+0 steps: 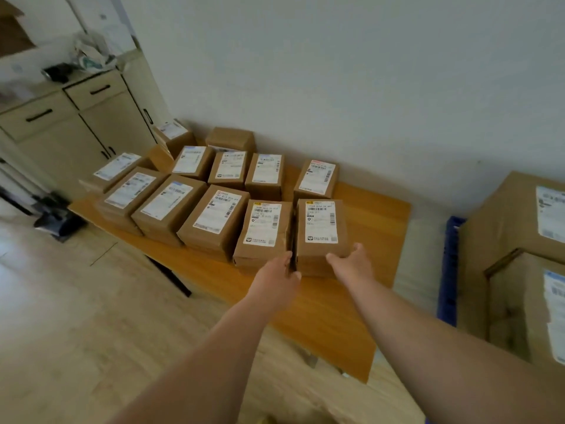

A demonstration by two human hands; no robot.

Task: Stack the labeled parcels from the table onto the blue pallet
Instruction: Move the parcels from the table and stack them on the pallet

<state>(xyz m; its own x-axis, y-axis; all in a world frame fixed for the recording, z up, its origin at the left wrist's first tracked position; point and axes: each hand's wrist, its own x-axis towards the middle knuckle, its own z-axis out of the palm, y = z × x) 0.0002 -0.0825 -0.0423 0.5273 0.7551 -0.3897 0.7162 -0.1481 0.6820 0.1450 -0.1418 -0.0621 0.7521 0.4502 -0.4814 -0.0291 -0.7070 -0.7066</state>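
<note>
Several brown parcels with white labels stand in rows on a low orange table point(376, 215). The front right parcel point(321, 221) lies nearest to me. My left hand point(276, 278) has its fingers in the gap along that parcel's left side, thumb at its front corner. My right hand point(351, 264) grips its near right corner, thumb on the front face and fingers round the right side. The neighbouring parcel point(264, 228) touches it on the left. The blue pallet point(448, 270) shows as an edge on the floor to the right, mostly hidden by boxes.
Two large labelled cardboard boxes point(513, 240) stand on the pallet at the right. A beige cabinet point(91, 123) with drawers fills the back left, with dark objects on the floor beside it. A white wall runs behind the table. Wooden floor lies at the left.
</note>
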